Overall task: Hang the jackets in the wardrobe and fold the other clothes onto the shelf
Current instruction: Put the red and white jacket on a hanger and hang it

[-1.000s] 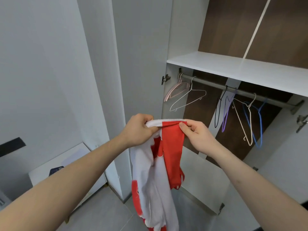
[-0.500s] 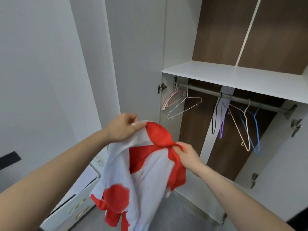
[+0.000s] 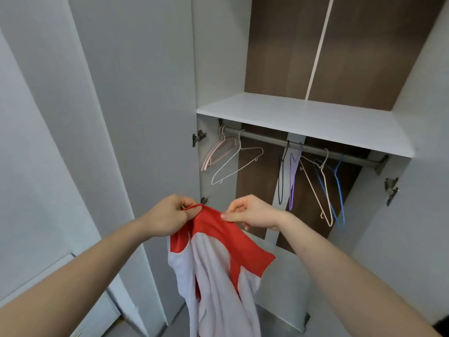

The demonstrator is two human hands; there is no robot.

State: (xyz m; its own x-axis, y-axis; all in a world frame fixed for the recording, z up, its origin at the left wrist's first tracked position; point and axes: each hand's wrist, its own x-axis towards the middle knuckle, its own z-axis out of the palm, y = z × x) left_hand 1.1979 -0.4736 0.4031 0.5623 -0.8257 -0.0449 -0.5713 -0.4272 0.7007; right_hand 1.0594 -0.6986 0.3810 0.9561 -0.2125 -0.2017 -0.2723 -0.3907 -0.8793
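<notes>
Wardrobe: open in front of you; its white shelf carries nothing you can see, and the rail just beneath it holds only bare hangers.
Hangers: a pink hanger and a white hanger sit at the rail's left end; a black hanger, a purple hanger, a second white hanger and blue hangers bunch toward the right.
Change: half a second ago your hands were spread, with your right hand lower, gripping a bunched red fold; now both are level and close together at the garment's top edge.
Left hand: closed in a pinch on the red trim of the red and white garment.
Right hand: thumb and fingers nipped on the red fabric beside it, the other fingers curled.
Garment: it hangs from your two hands, below the rail and in front of the wardrobe's left side, white body drooping out of view at the bottom.
</notes>
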